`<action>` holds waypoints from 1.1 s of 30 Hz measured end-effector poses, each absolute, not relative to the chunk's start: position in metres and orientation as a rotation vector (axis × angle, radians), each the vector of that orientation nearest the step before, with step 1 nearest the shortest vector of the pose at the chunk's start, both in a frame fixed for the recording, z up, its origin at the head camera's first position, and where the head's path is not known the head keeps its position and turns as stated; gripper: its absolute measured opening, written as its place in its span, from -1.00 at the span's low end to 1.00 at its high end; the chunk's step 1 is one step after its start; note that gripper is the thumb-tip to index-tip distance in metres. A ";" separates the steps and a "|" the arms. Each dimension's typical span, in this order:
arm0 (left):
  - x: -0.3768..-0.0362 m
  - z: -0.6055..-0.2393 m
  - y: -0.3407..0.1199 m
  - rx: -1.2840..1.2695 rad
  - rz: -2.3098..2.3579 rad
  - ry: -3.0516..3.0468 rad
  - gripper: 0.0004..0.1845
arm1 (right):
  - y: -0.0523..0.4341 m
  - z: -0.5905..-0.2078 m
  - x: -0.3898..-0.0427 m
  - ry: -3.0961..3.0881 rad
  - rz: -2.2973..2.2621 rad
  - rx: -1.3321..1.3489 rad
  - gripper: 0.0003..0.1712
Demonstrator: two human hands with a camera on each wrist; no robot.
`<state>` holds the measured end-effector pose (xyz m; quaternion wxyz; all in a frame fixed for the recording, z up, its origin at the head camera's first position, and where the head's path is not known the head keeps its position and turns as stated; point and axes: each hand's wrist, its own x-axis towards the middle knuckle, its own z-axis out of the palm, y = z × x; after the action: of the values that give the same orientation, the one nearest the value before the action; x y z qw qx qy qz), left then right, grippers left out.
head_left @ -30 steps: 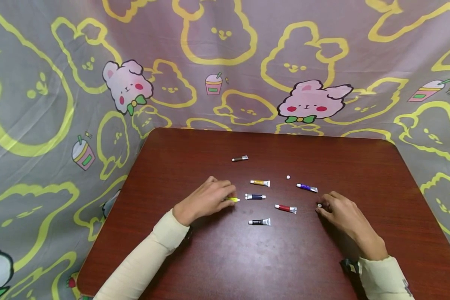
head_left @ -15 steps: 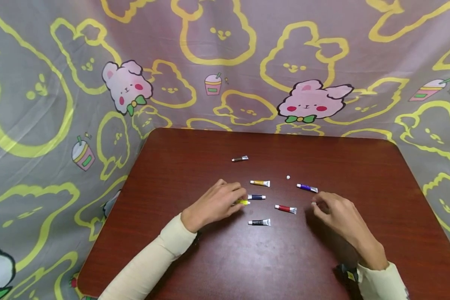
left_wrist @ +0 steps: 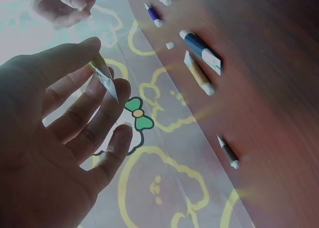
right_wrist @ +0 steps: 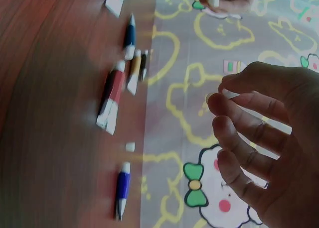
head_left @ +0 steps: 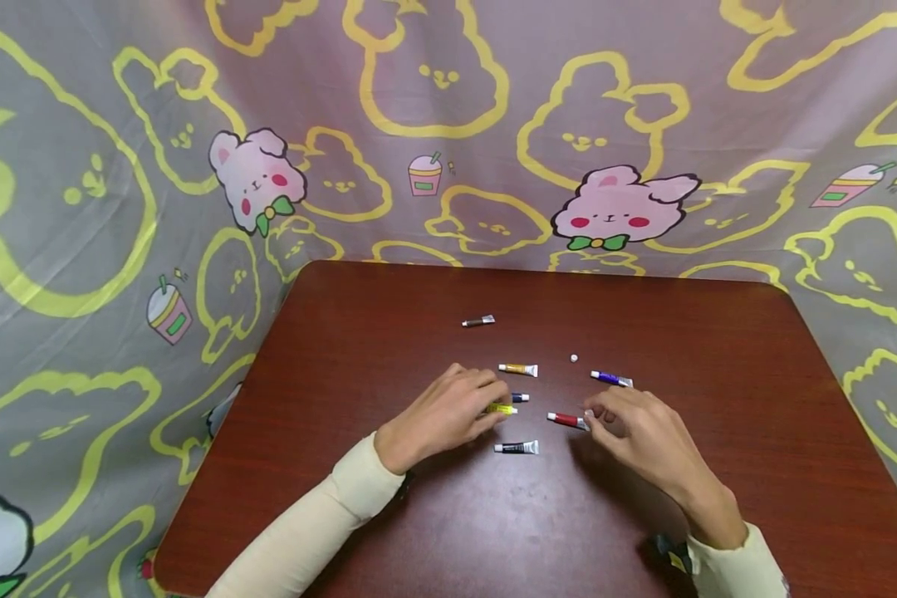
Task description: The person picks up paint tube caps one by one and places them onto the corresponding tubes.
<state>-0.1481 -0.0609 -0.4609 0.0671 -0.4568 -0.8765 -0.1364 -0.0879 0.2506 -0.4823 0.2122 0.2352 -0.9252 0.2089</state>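
Note:
My left hand [head_left: 448, 415] pinches a small yellow paint tube [head_left: 502, 409] between thumb and fingers, its white tip pointing right. In the left wrist view the silvery flat end of this yellow tube [left_wrist: 105, 79] shows below the thumb. The right hand [head_left: 654, 436] pinches a tiny white cap [head_left: 589, 414] between thumb and index finger, mostly covered by them in the right wrist view. Under the left fingers, a dark blue tube [head_left: 521, 398] is partly hidden. A red tube [head_left: 566, 419] lies by the right fingertips, and a purple-blue tube [head_left: 610, 379] sits just beyond that hand.
On the brown table [head_left: 389, 316] lie an ochre tube [head_left: 518, 369], a black tube [head_left: 517, 448] and, farther back, a brown tube [head_left: 478, 321]. A loose white cap [head_left: 574, 358] rests near the purple-blue tube. Patterned cloth [head_left: 486, 100] hangs behind the table and along its sides.
My left hand has moved right with the yellow tube, now overlapping the dark blue one. The right hand has moved left with the white cap, coming over the red tube's end.

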 end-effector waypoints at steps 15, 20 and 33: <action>-0.146 -0.455 -0.047 -1.416 -0.428 -2.541 -0.84 | 0.219 -0.483 -0.095 -2.468 0.585 0.775 -0.83; -0.145 -0.456 -0.046 -1.420 -0.412 -2.518 -0.83 | 0.213 -0.484 -0.096 -2.419 0.602 0.815 -0.79; -0.145 -0.458 -0.041 -1.426 -0.411 -2.489 -0.84 | 0.202 -0.488 -0.098 -2.359 0.694 0.849 -0.78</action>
<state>-0.1455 -0.0411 -0.4579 0.1213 -0.4885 -0.8526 -0.1406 -0.0979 0.2019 -0.4882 0.2667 0.3146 -0.8740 0.2571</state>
